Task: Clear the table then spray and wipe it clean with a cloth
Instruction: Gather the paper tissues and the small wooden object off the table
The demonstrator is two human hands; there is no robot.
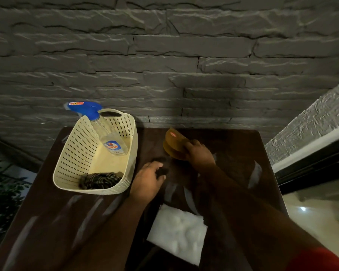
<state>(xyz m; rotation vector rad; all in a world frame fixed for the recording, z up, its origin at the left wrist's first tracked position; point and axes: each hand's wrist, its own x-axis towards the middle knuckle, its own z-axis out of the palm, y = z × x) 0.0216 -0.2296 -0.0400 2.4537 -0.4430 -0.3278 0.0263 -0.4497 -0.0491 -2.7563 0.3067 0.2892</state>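
- The right hand (199, 151) is curled around the near edge of a brown, round, flat container (174, 143) with a red label on top; it holds it tilted, towards the back of the table.
- The left hand (148, 178) is closed around a small dark object (162, 170), just right of the basket; the object is too dark to tell what it is.
- The two hands are near each other but do not touch.
- The dark brown wooden table (47, 222) shows some pale streaks of reflected light on its surface.
- A white folded cloth (177, 233) lies flat on the table near its front edge, between the two forearms.
- A cream perforated plastic basket (74, 153) stands on the left part of the table.
- Inside the basket, a clear spray bottle (108, 133) with a blue trigger head leans against the back rim, its head sticking out over the rim.
- A dark striped cloth (99, 179) lies crumpled in the front corner of the basket.
- Behind the table is a grey stone wall (164, 55).
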